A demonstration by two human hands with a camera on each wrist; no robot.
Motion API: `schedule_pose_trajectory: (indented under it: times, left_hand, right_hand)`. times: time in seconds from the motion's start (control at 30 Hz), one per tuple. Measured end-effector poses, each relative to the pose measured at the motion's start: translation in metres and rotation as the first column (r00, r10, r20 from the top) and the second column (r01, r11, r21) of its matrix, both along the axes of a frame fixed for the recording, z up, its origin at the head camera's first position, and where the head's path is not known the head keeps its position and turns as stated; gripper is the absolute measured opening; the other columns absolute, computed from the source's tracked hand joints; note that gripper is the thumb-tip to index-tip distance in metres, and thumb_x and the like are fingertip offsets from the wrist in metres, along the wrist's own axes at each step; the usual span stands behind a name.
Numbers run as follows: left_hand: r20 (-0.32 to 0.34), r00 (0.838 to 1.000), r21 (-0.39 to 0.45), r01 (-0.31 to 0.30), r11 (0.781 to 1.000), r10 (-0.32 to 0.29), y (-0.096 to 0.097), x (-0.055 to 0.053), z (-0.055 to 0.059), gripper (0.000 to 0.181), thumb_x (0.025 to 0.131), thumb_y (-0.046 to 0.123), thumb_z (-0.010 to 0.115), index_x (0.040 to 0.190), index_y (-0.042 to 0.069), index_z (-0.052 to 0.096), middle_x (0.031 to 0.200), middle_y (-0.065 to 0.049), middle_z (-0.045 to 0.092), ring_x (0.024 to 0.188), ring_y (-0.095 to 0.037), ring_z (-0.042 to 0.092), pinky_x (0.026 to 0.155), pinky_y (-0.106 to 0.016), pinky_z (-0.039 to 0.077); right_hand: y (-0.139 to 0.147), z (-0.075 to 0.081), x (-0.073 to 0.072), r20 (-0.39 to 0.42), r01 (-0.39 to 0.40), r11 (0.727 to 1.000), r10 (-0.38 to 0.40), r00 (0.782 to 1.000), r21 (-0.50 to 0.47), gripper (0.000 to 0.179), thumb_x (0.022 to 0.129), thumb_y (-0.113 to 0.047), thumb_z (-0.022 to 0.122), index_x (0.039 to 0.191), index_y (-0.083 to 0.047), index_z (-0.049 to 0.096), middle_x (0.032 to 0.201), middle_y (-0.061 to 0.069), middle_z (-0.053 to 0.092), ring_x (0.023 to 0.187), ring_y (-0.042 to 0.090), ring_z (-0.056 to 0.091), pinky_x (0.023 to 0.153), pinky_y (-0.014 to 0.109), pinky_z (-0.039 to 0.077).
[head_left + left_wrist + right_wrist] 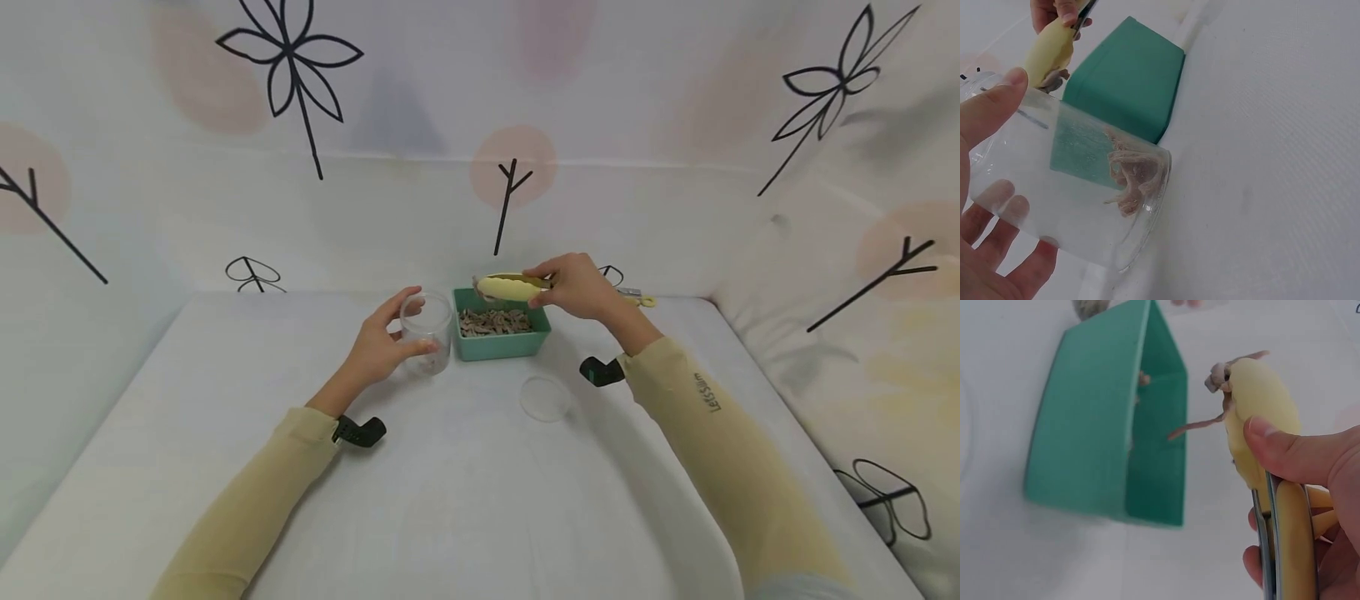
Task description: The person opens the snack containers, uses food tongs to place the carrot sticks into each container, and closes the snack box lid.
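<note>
Khaki sleeves (716,450), one lettered, meet black wrist devices (362,432).

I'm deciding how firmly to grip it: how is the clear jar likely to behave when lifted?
The clear jar is probably light, as its see-through wall looks thin and only some brown strips show inside. Its smooth, glossy side may slip in the left hand. Being round, it could roll if tipped.
</note>
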State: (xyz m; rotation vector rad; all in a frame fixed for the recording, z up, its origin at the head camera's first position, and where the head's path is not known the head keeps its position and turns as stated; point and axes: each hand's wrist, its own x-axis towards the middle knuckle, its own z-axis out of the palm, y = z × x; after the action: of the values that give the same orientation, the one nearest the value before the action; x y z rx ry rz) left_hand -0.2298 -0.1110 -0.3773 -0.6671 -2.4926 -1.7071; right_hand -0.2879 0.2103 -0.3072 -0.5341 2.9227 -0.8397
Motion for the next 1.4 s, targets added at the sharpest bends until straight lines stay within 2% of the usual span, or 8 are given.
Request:
schedule_pose_trajectory:
  times: [0.27, 0.5, 0.6, 0.83, 1.07, 1.23, 1.4]
  left_hand:
    - [0.001, 1.000, 0.005, 0.005, 1.000, -0.005, -0.001, -0.001, -0.001, 0.083, 0.084, 0.007, 0.081, 0.154, 0.009, 0.036, 0.145, -0.021, 0.048, 0.136, -0.036, 0.041, 0.103, -0.057, 0.042]
    - [-0.018, 1.000, 0.027, 0.000, 1.000, 0.000, -0.009, -0.030, -0.037, 0.089, 0.080, 0.020, 0.086, 0.155, 0.022, 0.037, 0.145, -0.008, 0.051, 0.137, -0.028, 0.042, 0.101, -0.056, 0.044]
    - [0.000, 1.000, 0.021, -0.016, 1.000, 0.016, -0.010, -0.030, -0.037, 0.090, 0.080, 0.021, 0.086, 0.155, 0.022, 0.036, 0.147, -0.007, 0.049, 0.138, -0.027, 0.040, 0.102, -0.054, 0.044]
    - [0.045, 0.999, 0.018, -0.014, 1.000, 0.013, -0.008, -0.029, -0.034, 0.097, 0.082, 0.019, 0.085, 0.158, 0.010, 0.026, 0.153, -0.010, 0.041, 0.140, -0.030, 0.037, 0.104, -0.052, 0.043]
    - [0.017, 1.000, 0.044, 0.002, 0.999, -0.002, -0.006, -0.030, -0.034, 0.092, 0.080, 0.013, 0.085, 0.156, 0.019, 0.033, 0.147, -0.012, 0.049, 0.132, -0.032, 0.046, 0.102, -0.054, 0.044]
    - [0.007, 1.000, 0.059, 0.012, 0.998, -0.013, -0.006, -0.029, -0.035, 0.092, 0.080, 0.011, 0.085, 0.156, 0.019, 0.034, 0.147, -0.015, 0.048, 0.132, -0.035, 0.045, 0.102, -0.058, 0.042]
    - [0.017, 1.000, 0.032, -0.007, 0.999, 0.006, -0.006, -0.029, -0.036, 0.091, 0.080, 0.016, 0.086, 0.156, 0.021, 0.036, 0.147, -0.011, 0.049, 0.137, -0.029, 0.042, 0.103, -0.055, 0.043]
  right_hand:
    - [-0.017, 0.022, 0.009, -0.037, -0.038, 0.996, 0.036, 0.999, -0.079, 0.049, 0.084, -0.016, 0.082, 0.131, -0.010, 0.067, 0.123, 0.009, 0.067, 0.101, 0.024, 0.060, 0.079, 0.040, 0.053]
    - [-0.042, 0.026, 0.014, -0.001, -0.099, 0.974, 0.101, 0.995, -0.203, 0.047, 0.083, -0.016, 0.084, 0.128, -0.011, 0.069, 0.119, 0.004, 0.069, 0.098, 0.021, 0.060, 0.082, 0.038, 0.052]
    - [-0.054, 0.023, 0.014, 0.029, -0.119, 0.962, 0.130, 0.991, -0.247, 0.048, 0.083, -0.016, 0.084, 0.128, -0.011, 0.070, 0.118, 0.004, 0.069, 0.098, 0.022, 0.060, 0.082, 0.038, 0.052]
    - [-0.064, 0.017, 0.013, 0.046, -0.130, 0.959, 0.146, 0.988, -0.250, 0.048, 0.082, -0.019, 0.085, 0.127, -0.013, 0.071, 0.118, 0.002, 0.069, 0.099, 0.022, 0.059, 0.084, 0.039, 0.052]
    - [-0.058, 0.022, 0.015, 0.034, -0.102, 0.965, 0.113, 0.993, -0.240, 0.048, 0.083, -0.017, 0.084, 0.128, -0.013, 0.070, 0.119, 0.002, 0.069, 0.099, 0.021, 0.060, 0.084, 0.039, 0.052]
    - [-0.057, 0.029, 0.017, 0.031, -0.104, 0.958, 0.116, 0.993, -0.266, 0.047, 0.083, -0.016, 0.084, 0.128, -0.012, 0.070, 0.118, 0.003, 0.069, 0.099, 0.022, 0.059, 0.084, 0.038, 0.051]
    - [-0.060, 0.030, 0.020, 0.027, -0.120, 0.944, 0.134, 0.991, -0.306, 0.047, 0.082, -0.016, 0.085, 0.127, -0.010, 0.070, 0.115, 0.003, 0.069, 0.099, 0.022, 0.060, 0.084, 0.039, 0.052]
